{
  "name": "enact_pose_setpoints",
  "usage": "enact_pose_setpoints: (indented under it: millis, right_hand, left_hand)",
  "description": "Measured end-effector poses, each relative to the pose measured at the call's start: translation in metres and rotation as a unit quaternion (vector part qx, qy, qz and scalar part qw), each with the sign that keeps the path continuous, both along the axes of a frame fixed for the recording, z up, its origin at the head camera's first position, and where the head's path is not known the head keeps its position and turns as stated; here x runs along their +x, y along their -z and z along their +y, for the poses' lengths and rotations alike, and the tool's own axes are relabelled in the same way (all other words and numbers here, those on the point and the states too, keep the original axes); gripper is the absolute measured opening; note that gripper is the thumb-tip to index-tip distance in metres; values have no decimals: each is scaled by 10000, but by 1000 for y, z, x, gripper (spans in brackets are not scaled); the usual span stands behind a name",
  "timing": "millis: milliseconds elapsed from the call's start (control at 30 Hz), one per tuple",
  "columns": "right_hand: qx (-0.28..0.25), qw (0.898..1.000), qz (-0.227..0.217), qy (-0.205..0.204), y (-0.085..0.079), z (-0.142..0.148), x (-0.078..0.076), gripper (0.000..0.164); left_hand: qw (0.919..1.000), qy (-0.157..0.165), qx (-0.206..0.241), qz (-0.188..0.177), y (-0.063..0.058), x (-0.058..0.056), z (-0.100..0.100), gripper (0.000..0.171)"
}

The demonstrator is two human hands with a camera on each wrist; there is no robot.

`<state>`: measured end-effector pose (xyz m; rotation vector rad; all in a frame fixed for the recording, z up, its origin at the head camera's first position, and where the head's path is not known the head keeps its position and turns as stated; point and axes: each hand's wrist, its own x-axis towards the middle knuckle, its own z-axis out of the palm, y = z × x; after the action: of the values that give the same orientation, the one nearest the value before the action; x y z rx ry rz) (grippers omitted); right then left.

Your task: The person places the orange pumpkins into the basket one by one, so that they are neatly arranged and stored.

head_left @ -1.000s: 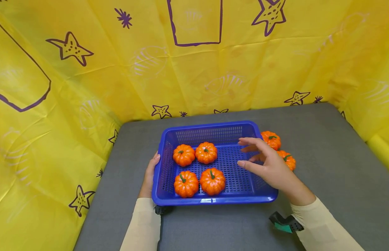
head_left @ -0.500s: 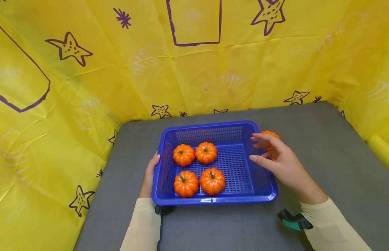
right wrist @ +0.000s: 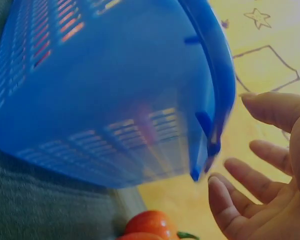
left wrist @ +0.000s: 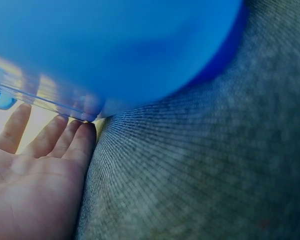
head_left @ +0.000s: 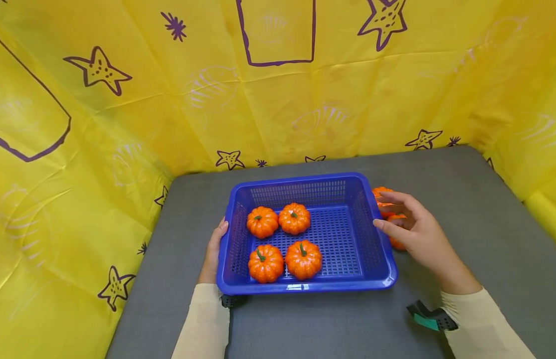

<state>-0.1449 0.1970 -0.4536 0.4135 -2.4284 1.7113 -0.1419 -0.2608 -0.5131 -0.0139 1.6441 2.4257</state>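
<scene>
A blue perforated plastic basket [head_left: 304, 286] stands on the grey table. Inside it are several small orange toy pumpkins [head_left: 303, 260] with green stems, grouped toward the left. My left hand [head_left: 212, 249] holds the basket's left rim, thumb up by the edge. In the left wrist view its fingers [left wrist: 52, 137] reach up to the rim from outside. At the basket's right side my right hand [head_left: 421, 234] hovers with fingers apart and nothing between them. It partly covers two more pumpkins [head_left: 398, 243] on the table. One pumpkin [right wrist: 150, 225] shows low in the right wrist view.
Yellow cloth [head_left: 278, 114] printed with starfish and fish surrounds the table at the back and sides. The grey tabletop [head_left: 475, 199] stretches out to the right of the basket. A black wrist strap [head_left: 432, 317] is on the right forearm.
My right hand has moved right, from above the basket's interior out past its right rim to the pumpkins outside. The left hand, the basket and the pumpkins in it have stayed put.
</scene>
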Motion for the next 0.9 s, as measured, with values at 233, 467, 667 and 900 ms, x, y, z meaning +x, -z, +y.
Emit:
enact_pose_setpoints:
  millis: [233, 467, 667, 900]
  right_hand:
    - [6, 9997, -64, 217, 4, 12, 0, 57]
    - [74, 9989, 49, 460, 7, 25, -2, 58]
    - [338, 9964, 11, 775, 11, 33, -5, 59]
    - [463, 9947, -175, 905, 19, 42, -9, 59]
  left_hand:
    - [9999, -10, -140, -29, -2, 3, 1, 61]
    - [9999, -23, -140, -13, -1, 2, 0, 62]
    - [9999, 1, -132, 21, 0, 1, -1, 62]
    - [9999, 20, -161, 46, -2, 2, 0, 62]
